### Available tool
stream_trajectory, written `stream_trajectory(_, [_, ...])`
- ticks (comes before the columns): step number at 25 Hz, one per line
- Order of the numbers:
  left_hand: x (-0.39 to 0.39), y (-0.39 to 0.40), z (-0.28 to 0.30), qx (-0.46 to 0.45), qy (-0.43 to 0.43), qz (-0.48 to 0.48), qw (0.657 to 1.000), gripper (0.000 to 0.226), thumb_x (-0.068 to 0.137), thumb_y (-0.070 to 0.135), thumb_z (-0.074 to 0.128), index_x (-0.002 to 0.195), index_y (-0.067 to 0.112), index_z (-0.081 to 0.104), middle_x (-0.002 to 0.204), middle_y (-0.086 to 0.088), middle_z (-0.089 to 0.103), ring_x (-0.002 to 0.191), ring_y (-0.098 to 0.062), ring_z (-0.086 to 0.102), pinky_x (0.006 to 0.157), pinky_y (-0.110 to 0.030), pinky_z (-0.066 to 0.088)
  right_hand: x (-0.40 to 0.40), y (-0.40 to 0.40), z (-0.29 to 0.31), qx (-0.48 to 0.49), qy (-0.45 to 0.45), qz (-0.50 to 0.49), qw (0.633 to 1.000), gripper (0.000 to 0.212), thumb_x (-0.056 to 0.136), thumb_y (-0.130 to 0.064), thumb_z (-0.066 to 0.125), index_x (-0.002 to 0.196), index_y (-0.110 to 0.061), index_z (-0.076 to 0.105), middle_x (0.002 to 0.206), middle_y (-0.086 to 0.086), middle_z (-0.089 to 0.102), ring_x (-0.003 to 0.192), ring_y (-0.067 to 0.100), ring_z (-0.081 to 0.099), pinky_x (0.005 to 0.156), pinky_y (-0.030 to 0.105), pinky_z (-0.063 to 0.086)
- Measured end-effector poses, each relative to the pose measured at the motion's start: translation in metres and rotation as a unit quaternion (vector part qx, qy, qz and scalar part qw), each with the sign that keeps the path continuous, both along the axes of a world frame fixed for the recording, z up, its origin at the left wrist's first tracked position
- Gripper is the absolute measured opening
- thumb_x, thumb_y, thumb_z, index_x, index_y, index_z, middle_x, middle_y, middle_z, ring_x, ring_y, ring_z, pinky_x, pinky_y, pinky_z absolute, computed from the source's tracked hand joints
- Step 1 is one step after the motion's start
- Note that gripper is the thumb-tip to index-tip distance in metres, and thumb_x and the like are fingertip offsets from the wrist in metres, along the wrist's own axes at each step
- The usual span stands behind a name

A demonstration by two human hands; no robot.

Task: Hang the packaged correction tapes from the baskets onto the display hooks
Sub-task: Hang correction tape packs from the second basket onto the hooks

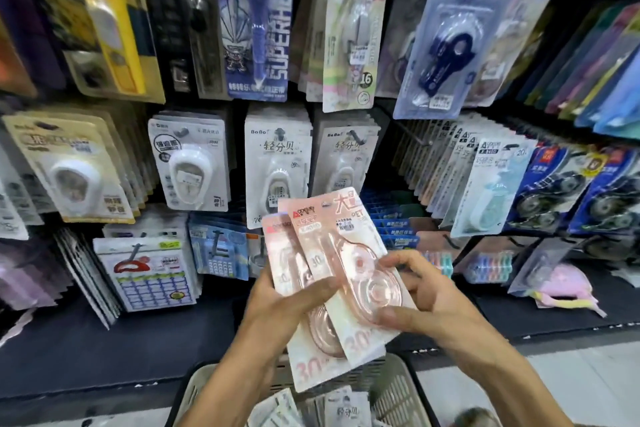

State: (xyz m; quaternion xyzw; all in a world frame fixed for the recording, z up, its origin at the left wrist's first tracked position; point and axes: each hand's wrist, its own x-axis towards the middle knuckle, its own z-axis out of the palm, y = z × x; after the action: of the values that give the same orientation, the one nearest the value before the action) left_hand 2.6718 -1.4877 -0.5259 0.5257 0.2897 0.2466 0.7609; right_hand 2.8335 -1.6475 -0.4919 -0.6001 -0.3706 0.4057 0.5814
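Observation:
Both my hands hold a small stack of pink packaged correction tapes (332,270) in front of the display wall. My left hand (287,302) grips the stack from its left side, thumb across the front. My right hand (426,295) pinches the front pack at its clear blister from the right. Below my arms stands a beige basket (398,388) with more packaged tapes (346,409) in it. Display hooks carry rows of carded correction tapes, such as the white BoBo packs (277,156) straight behind the stack. A partly bare hook (405,130) juts out to the right of them.
A dark shelf ledge (104,350) runs below the hanging rows. Light blue carded packs (491,184) and dark blue ones (554,187) hang at the right. Calculator packs (149,274) hang low on the left. A pink and yellow item (568,288) lies on the right shelf.

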Motion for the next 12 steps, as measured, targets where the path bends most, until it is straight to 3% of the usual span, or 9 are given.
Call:
stream_trajectory(4, [0.012,0.021,0.055,0.028,-0.046,-0.064,0.996,0.083,0.042,0.023,0.103,0.116,0.019,0.065,0.1,-0.006,0.081,0.087,-0.026,0.079,0.064,-0.03,0.062,0.019,0.007,0.03,0.178,0.057,-0.222,0.957,0.028,0.075,-0.013,0.079,0.098,-0.027,0.071,0.097,0.001,0.073,0.061,0.014,0.065,0.039,0.024,0.046])
stream_trajectory(8, [0.024,0.044,0.087,0.086,-0.046,-0.062,0.993,0.077,0.051,0.024,0.095,0.121,0.022,0.064,0.104,-0.006,0.08,0.091,-0.029,0.078,0.074,-0.04,0.063,0.036,-0.002,0.026,0.114,0.028,-0.366,0.923,0.028,0.082,-0.011,0.075,0.105,-0.026,0.075,0.107,-0.008,0.076,0.053,0.015,0.062,0.036,0.024,0.042])
stream_trajectory(12, [0.021,0.054,0.083,0.083,-0.067,-0.038,0.994,0.079,0.04,0.028,0.096,0.113,0.023,0.067,0.1,-0.007,0.08,0.085,-0.029,0.079,0.062,-0.033,0.063,0.032,-0.009,0.01,0.099,0.014,-0.441,0.892,0.034,0.086,-0.009,0.074,0.107,-0.034,0.077,0.104,-0.014,0.076,0.042,0.014,0.05,0.035,0.023,0.038])
